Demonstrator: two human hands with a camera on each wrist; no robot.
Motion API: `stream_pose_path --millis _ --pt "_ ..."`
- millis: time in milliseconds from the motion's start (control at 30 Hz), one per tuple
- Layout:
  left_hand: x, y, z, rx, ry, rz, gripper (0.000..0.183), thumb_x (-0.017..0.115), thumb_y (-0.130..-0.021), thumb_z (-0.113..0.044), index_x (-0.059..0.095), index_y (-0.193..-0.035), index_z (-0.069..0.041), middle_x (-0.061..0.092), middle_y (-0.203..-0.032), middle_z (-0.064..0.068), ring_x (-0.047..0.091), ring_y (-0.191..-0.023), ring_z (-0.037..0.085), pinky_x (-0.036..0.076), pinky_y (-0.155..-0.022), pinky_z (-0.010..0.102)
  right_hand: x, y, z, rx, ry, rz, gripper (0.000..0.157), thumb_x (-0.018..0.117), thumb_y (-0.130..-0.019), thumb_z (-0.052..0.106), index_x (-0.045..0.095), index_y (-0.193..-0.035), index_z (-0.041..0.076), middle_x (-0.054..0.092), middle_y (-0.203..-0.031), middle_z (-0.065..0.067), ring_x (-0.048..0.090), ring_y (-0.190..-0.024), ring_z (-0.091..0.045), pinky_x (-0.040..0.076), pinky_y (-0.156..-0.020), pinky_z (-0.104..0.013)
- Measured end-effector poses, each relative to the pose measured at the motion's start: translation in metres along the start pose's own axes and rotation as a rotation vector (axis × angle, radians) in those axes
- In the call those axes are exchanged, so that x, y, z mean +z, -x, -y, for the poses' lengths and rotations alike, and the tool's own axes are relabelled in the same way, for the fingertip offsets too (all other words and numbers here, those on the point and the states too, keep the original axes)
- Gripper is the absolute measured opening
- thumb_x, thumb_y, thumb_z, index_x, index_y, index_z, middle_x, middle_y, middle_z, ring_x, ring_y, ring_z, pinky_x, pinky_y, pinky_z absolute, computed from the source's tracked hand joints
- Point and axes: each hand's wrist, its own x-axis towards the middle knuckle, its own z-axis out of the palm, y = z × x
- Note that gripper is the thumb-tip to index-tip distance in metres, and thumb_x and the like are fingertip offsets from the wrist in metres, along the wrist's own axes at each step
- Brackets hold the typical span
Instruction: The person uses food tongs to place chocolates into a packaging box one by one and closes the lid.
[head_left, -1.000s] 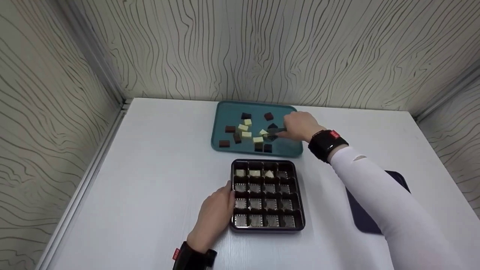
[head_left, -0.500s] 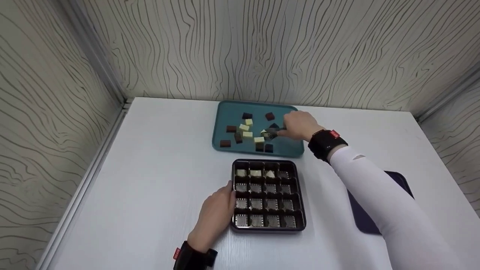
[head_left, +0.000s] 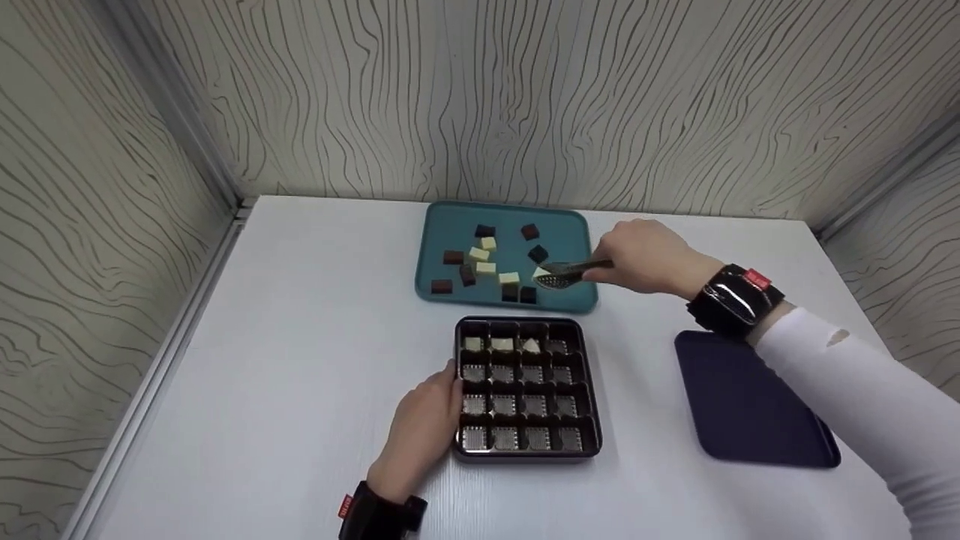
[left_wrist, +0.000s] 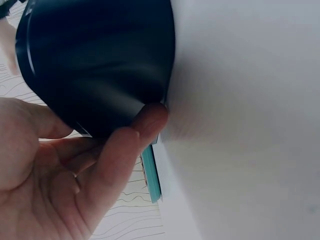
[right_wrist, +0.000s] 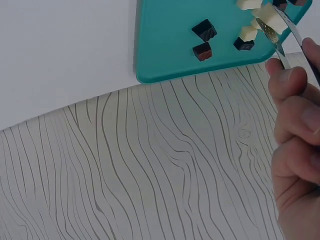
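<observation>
My right hand [head_left: 641, 255] grips metal tongs [head_left: 574, 271] above the right part of a teal tray [head_left: 431, 225]. A white chocolate piece [right_wrist: 271, 19] sits between the tong tips in the right wrist view. Other white chocolates [head_left: 486, 268] and brown chocolates [head_left: 453, 257] lie scattered on the tray. In front of it stands a dark, square chocolate box [head_left: 596, 390] split into small compartments; three white pieces fill the left of its back row. My left hand [head_left: 424, 420] holds the box at its left side, a fingertip [left_wrist: 152, 119] against the outer wall low down.
A dark navy lid or tray [head_left: 750, 405] lies at the right on the white table [head_left: 322, 337], partly under my right sleeve. Behind the teal tray rises a wood-patterned wall [head_left: 502, 97], with side panels left and right.
My right hand has moved right with the tongs, and the white piece between their tips has shifted right too. The navy item is less covered by my arm. My left hand stays at the box.
</observation>
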Motion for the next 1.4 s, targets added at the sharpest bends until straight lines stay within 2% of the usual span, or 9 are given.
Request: stream_pose_path --millis 133,300,433,600,700,833,933,1167,1400 --pt "-0.002 0.0 0.002 -0.009 -0.006 -0.006 0.043 0.051 -0.108 -0.016 0.058 -0.141 0.01 0.074 -0.125 0.027 0.075 -0.107 0.044 0.061 -0.093 0.054 -0.006 0.018 0.007 -0.075 0.049 0.037 0.029 0.075 -0.095 0.033 0.077 -0.072 0.015 0.063 -0.061 0.004 0.046 -0.053 -0.009 0.039 -0.05 -0.028" --pt "-0.003 0.002 0.003 -0.014 -0.006 -0.004 0.043 0.051 -0.108 -0.016 0.059 -0.142 0.009 0.074 -0.125 0.026 0.075 -0.108 0.044 0.061 -0.094 0.054 -0.004 0.033 0.015 -0.173 0.121 0.052 0.027 0.078 -0.092 0.033 0.075 -0.072 0.016 0.066 -0.062 0.004 0.047 -0.054 -0.009 0.045 -0.052 -0.033" --pt "-0.004 0.003 0.003 -0.016 0.005 0.004 0.044 0.051 -0.108 -0.016 0.057 -0.142 0.01 0.073 -0.127 0.027 0.074 -0.11 0.044 0.06 -0.097 0.054 0.002 0.038 0.02 -0.214 0.155 0.041 0.027 0.081 -0.089 0.033 0.073 -0.07 0.016 0.063 -0.06 0.004 0.045 -0.053 -0.009 0.045 -0.053 -0.035" --pt "-0.003 0.003 0.003 0.0 0.001 0.002 0.044 0.05 -0.109 -0.016 0.057 -0.142 0.012 0.074 -0.125 0.027 0.075 -0.107 0.043 0.062 -0.092 0.053 0.006 0.039 0.028 -0.264 0.23 0.012 0.032 0.083 -0.086 0.035 0.069 -0.065 0.015 0.062 -0.058 0.002 0.048 -0.052 -0.011 0.049 -0.052 -0.036" --pt "-0.002 0.002 0.003 0.007 -0.002 -0.003 0.043 0.05 -0.109 -0.015 0.057 -0.142 0.012 0.075 -0.123 0.027 0.076 -0.105 0.042 0.062 -0.09 0.052 0.007 0.037 0.031 -0.276 0.275 0.013 0.036 0.084 -0.085 0.036 0.066 -0.063 0.015 0.061 -0.057 0.002 0.049 -0.051 -0.013 0.051 -0.053 -0.037" --pt "-0.002 0.002 0.001 0.003 -0.003 -0.003 0.043 0.05 -0.108 -0.016 0.058 -0.142 0.011 0.073 -0.127 0.028 0.075 -0.11 0.044 0.061 -0.095 0.053 0.007 0.034 0.035 -0.274 0.317 0.032 0.041 0.085 -0.085 0.036 0.059 -0.061 0.016 0.058 -0.057 0.002 0.049 -0.051 -0.014 0.052 -0.054 -0.038" --pt "-0.001 0.002 0.0 0.0 -0.006 -0.004 0.043 0.051 -0.108 -0.016 0.058 -0.141 0.011 0.072 -0.13 0.028 0.073 -0.114 0.044 0.06 -0.098 0.054 0.007 0.032 0.036 -0.273 0.323 0.043 0.044 0.085 -0.085 0.035 0.055 -0.06 0.016 0.055 -0.057 0.003 0.046 -0.052 -0.012 0.051 -0.054 -0.036" --pt "0.0 0.001 -0.001 0.009 -0.012 -0.008 0.043 0.051 -0.108 -0.016 0.059 -0.141 0.011 0.073 -0.128 0.027 0.074 -0.113 0.044 0.061 -0.096 0.054 0.007 0.028 0.042 -0.244 0.319 0.109 0.049 0.086 -0.085 0.035 0.048 -0.06 0.016 0.049 -0.058 0.006 0.038 -0.053 -0.009 0.044 -0.052 -0.03" --pt "0.0 0.001 0.0 0.01 -0.008 -0.004 0.043 0.051 -0.108 -0.016 0.058 -0.141 0.011 0.073 -0.128 0.028 0.074 -0.112 0.044 0.061 -0.097 0.054 0.007 0.019 0.05 -0.267 0.367 0.135 0.048 0.088 -0.084 0.035 0.051 -0.059 0.015 0.054 -0.057 0.004 0.037 -0.052 -0.008 0.047 -0.052 -0.029"
